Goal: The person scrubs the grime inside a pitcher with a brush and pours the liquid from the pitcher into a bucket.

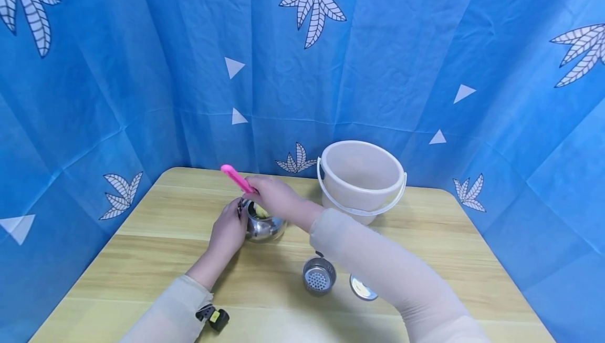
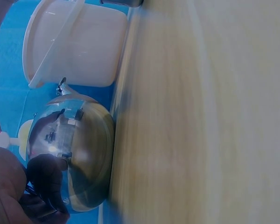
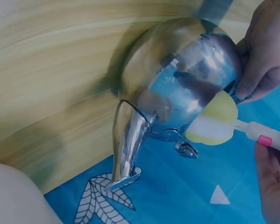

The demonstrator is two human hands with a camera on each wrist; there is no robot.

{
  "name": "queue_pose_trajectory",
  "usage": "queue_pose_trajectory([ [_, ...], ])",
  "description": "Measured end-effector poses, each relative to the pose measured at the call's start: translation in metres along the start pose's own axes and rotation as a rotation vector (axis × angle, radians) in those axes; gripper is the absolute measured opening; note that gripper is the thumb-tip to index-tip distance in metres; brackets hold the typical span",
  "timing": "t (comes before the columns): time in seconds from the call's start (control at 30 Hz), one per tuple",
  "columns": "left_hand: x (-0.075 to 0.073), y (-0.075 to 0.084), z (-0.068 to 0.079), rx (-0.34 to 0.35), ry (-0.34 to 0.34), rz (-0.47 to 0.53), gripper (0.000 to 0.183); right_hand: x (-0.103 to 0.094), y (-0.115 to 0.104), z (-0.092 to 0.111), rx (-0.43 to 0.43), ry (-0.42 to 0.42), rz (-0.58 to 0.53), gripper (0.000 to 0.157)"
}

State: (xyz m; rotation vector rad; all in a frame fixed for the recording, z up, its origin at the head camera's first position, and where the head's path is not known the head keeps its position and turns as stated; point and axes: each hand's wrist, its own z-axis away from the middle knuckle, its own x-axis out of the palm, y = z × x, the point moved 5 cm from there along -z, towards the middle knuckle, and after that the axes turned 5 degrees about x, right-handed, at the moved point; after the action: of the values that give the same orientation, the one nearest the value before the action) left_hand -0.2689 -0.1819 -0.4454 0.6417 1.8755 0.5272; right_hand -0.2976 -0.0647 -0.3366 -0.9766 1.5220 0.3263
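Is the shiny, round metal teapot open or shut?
Open. The top of the teapot is uncovered, with the yellow and white sponge head of a pink-handled brush at its mouth.

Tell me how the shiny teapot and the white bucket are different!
The teapot is shiny metal, while the bucket is pale and not mirror-like. The teapot is smaller; the bucket is bigger. The teapot has a spout, but the bucket has a hoop handle. The left hand holds the teapot and a sponge is at its opening, while no hand holds the bucket. Both have open tops.
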Motion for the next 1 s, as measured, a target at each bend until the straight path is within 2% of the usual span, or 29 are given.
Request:
queue_pose_trajectory([
  [0.17,0.002,-0.002,-0.002,-0.021,0.001,-0.004,0.044,-0.004,0.009,-0.002,0.061,0.011,-0.117,0.012],
  [0.67,0.004,-0.004,-0.002,-0.034,0.003,-0.018,0.047,-0.006,0.017,-0.007,0.139,-0.004,-0.201,0.015],
  [1.0,0.005,-0.004,-0.004,-0.075,-0.018,-0.001,0.049,-0.006,0.028,-0.012,0.214,-0.007,-0.256,0.016],
])
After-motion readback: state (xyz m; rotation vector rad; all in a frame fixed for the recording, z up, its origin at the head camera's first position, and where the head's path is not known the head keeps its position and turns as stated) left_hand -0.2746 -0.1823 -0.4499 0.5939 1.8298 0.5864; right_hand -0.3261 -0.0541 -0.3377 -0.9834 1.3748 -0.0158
